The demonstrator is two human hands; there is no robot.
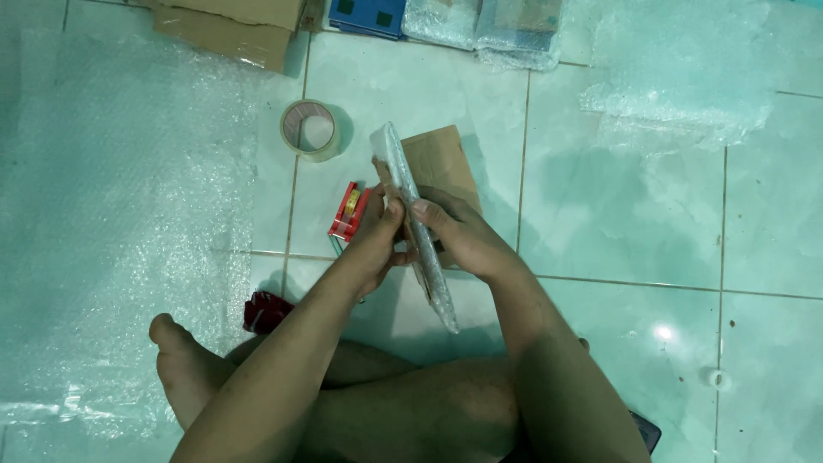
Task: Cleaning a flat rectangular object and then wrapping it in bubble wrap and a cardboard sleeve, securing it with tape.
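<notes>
Bubble-wrapped, the parcel (pixel 417 225) stands on edge above the floor (pixel 600 214), both my hands, left (pixel 377 240) and right (pixel 459 236), clamped on its middle; I'd press the wrap flat and tight.

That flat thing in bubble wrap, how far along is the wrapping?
The flat item already looks covered in bubble wrap. Both hands hold it on edge: left hand and right hand pinch the wrap with their fingers. The tape roll and red tape cutter lie untouched on the floor, so taping seems left. More bubble wrap lies spread at the left.
</notes>
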